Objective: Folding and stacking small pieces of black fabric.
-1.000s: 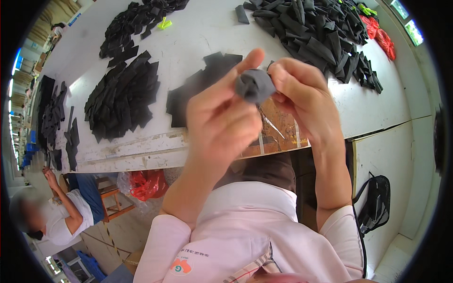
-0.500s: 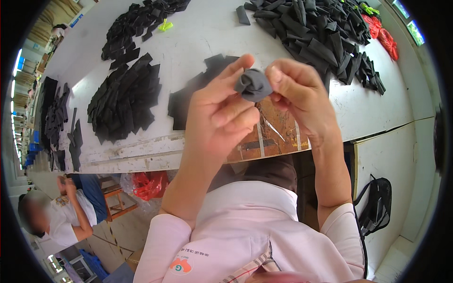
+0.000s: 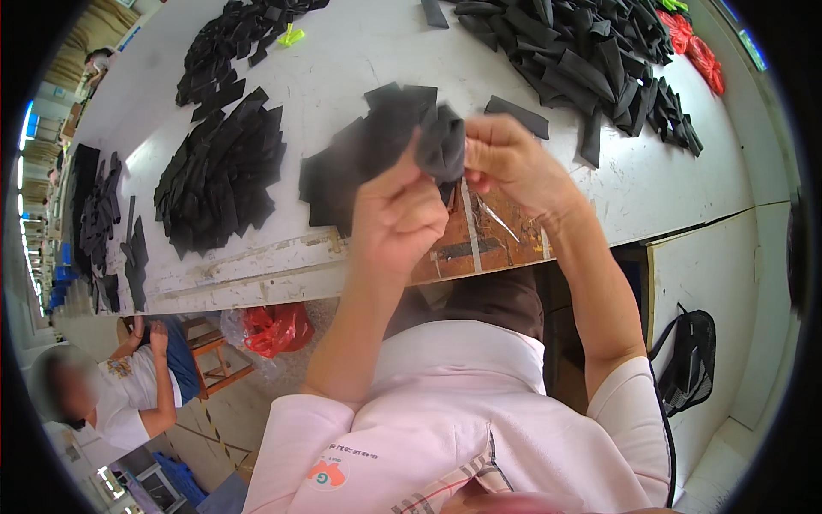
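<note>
Cloth (image 3: 443, 144), up over the table (image 3: 342, 51) by the nearest pile (image 3: 342, 171), gripped from both sides by curled fingers of the left hand (image 3: 394, 218) and a pinch of the right hand (image 3: 514, 163). Could probably slip or unfold with a slack pinch. Branding? Nothing readable on it, just the shirt's (image 3: 548, 420) orange logo (image 3: 327, 473) and tiny lettering (image 3: 353, 451).

A white wall (image 3: 775, 146) flanks the right edge of the workbench (image 3: 368, 43), with a window (image 3: 753, 50) near the far corner. Tan curtains (image 3: 79, 53) hang beyond the far left corner; a wooden stool (image 3: 202, 344) stands on pale floor (image 3: 193, 420).
</note>
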Demonstrator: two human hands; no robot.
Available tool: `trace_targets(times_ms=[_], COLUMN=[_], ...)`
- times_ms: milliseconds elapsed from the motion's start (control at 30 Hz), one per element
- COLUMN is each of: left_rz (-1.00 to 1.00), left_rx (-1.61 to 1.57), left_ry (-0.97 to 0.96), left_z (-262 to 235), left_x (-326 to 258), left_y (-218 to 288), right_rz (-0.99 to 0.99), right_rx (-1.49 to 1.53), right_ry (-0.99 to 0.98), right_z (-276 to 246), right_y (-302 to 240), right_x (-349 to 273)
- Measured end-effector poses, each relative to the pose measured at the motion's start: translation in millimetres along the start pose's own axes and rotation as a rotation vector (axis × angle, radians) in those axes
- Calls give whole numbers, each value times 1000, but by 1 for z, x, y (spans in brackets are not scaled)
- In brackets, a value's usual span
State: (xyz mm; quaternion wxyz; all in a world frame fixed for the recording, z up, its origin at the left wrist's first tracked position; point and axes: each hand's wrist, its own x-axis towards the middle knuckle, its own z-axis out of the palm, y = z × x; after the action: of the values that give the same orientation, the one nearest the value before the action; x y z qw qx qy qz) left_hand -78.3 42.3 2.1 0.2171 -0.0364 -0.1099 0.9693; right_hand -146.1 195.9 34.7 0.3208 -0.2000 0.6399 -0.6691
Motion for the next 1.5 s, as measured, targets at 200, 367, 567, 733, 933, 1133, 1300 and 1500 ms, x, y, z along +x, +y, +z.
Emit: trace_targets(times_ms=[200, 367, 567, 733, 933, 1133, 1300, 1500], left_rz=[288, 547, 351, 900, 958, 962, 803, 596], left_rx=[728, 1229, 1188, 1856, 1842, 1113, 1284, 2083], left_ry=[112, 55, 186, -9, -91, -113, 24, 120], left_z=[1, 41, 8, 21, 29, 25, 16, 52], left_x=[-2, -6, -4, 11, 12, 3, 8, 18], left_y=[-18, -50, -30, -18, -31, -30, -28, -32], right_rz=[6, -194, -92, -161, -652, -639, -603, -758], right_rx=[315, 145, 271, 10, -500, -1165, -897, -764], right_ry=[-6, -111, -162, 72, 374, 273, 258, 255], right_z=[-5, -6, -13, -4, 5, 9, 5, 2], right_y=[22, -3, 37, 30, 0, -16, 12, 18], right_x=[-8, -8, -4, -5, -24, -24, -25, -31])
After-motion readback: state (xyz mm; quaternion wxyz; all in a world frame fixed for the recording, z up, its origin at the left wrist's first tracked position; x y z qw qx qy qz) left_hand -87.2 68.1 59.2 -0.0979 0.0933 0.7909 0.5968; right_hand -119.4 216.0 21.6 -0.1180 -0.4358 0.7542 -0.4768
